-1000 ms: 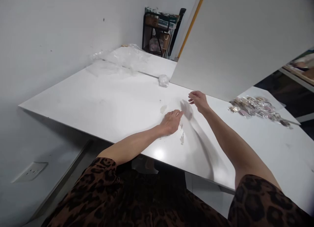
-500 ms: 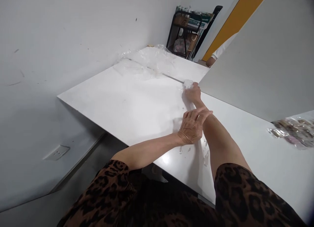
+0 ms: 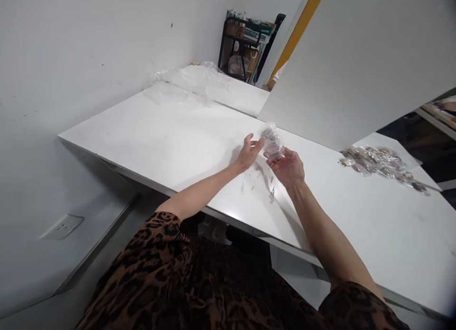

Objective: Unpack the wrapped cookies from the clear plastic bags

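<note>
A small clear plastic packet (image 3: 273, 143) with pinkish-purple and brownish contents is raised over the white table. My right hand (image 3: 289, 169) grips its lower right side, fingers bent around the edge and palm turned up. At the packet's left edge is my left hand (image 3: 249, 152), its fingers apart and loosely bent. One left fingertip meets or nearly meets the plastic; I cannot tell which. What exactly is inside the wrapping is too small to make out.
Several similar packets (image 3: 383, 163) lie in a heap on the table's right. Crumpled clear plastic film (image 3: 192, 85) lies at the far left by the wall. A grey panel (image 3: 338, 68) stands along the back edge. Beyond is a black rack (image 3: 240, 40); part of another person's arm shows.
My right hand has drawn back from the table's far edge with the packet. The left hand has moved off my right forearm, up to the packet. The view has swung right.
</note>
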Demonstrator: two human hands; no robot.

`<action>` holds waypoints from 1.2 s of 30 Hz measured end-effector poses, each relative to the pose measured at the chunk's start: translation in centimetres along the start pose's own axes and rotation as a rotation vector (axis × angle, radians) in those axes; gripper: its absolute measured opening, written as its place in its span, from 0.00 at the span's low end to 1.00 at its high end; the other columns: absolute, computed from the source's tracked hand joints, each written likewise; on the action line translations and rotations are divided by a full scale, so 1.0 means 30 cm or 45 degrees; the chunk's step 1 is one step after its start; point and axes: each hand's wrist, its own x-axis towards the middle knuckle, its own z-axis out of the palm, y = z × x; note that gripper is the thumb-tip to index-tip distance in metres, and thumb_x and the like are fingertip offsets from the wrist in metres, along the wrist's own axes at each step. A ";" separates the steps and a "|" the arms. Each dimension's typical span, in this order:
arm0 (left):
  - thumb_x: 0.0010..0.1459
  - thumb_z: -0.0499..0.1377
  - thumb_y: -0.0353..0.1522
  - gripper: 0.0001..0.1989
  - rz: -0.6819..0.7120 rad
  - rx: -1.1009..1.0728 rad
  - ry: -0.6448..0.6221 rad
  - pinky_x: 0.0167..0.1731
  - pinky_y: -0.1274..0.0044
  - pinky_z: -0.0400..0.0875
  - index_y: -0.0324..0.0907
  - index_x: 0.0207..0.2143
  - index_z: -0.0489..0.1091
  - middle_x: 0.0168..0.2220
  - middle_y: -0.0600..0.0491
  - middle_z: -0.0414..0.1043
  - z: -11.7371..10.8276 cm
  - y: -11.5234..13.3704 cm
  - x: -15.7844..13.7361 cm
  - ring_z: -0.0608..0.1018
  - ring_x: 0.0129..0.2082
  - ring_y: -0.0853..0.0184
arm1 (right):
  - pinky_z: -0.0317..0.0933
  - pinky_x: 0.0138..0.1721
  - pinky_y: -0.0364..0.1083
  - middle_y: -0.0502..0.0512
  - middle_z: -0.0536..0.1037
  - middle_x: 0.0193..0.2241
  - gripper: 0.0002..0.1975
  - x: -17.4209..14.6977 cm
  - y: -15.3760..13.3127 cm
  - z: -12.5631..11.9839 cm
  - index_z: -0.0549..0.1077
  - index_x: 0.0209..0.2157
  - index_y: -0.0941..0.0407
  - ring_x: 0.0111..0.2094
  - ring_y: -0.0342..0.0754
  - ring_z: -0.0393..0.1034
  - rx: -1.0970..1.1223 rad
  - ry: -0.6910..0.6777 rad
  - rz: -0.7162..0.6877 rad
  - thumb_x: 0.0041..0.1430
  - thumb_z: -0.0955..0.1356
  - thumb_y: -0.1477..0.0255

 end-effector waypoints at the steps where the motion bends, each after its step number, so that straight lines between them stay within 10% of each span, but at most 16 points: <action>1: 0.64 0.62 0.50 0.39 -0.076 -0.106 -0.072 0.54 0.67 0.74 0.45 0.70 0.53 0.59 0.41 0.71 -0.002 0.011 -0.009 0.80 0.52 0.58 | 0.70 0.31 0.44 0.55 0.81 0.34 0.10 -0.036 0.012 -0.005 0.72 0.36 0.53 0.34 0.48 0.76 0.001 -0.019 -0.001 0.50 0.68 0.66; 11: 0.53 0.74 0.38 0.33 -0.227 -0.341 -0.257 0.47 0.63 0.79 0.44 0.55 0.62 0.45 0.47 0.77 0.034 0.018 -0.107 0.82 0.40 0.62 | 0.71 0.44 0.50 0.49 0.76 0.41 0.25 -0.098 0.126 -0.086 0.69 0.51 0.48 0.42 0.48 0.74 -0.469 -0.121 -0.501 0.54 0.74 0.57; 18: 0.55 0.68 0.27 0.30 -0.223 -0.073 -0.182 0.46 0.69 0.76 0.42 0.60 0.66 0.40 0.51 0.80 0.030 0.031 -0.100 0.83 0.35 0.66 | 0.71 0.35 0.46 0.49 0.77 0.38 0.21 -0.049 0.093 -0.107 0.68 0.47 0.50 0.34 0.45 0.72 -0.288 -0.075 -0.411 0.54 0.72 0.57; 30: 0.50 0.56 0.20 0.13 -0.274 -0.174 -0.166 0.41 0.75 0.72 0.39 0.37 0.73 0.33 0.52 0.79 -0.002 0.071 -0.076 0.80 0.32 0.71 | 0.68 0.26 0.45 0.53 0.76 0.27 0.10 -0.010 0.062 -0.128 0.72 0.31 0.54 0.27 0.46 0.70 -0.021 0.081 -0.025 0.50 0.74 0.66; 36: 0.51 0.54 0.23 0.05 -0.313 -0.302 -0.130 0.39 0.74 0.72 0.41 0.26 0.66 0.33 0.52 0.78 0.001 0.086 -0.081 0.80 0.33 0.68 | 0.65 0.29 0.43 0.50 0.76 0.31 0.23 -0.040 0.048 -0.115 0.73 0.33 0.51 0.31 0.45 0.67 -0.142 -0.077 -0.172 0.48 0.78 0.48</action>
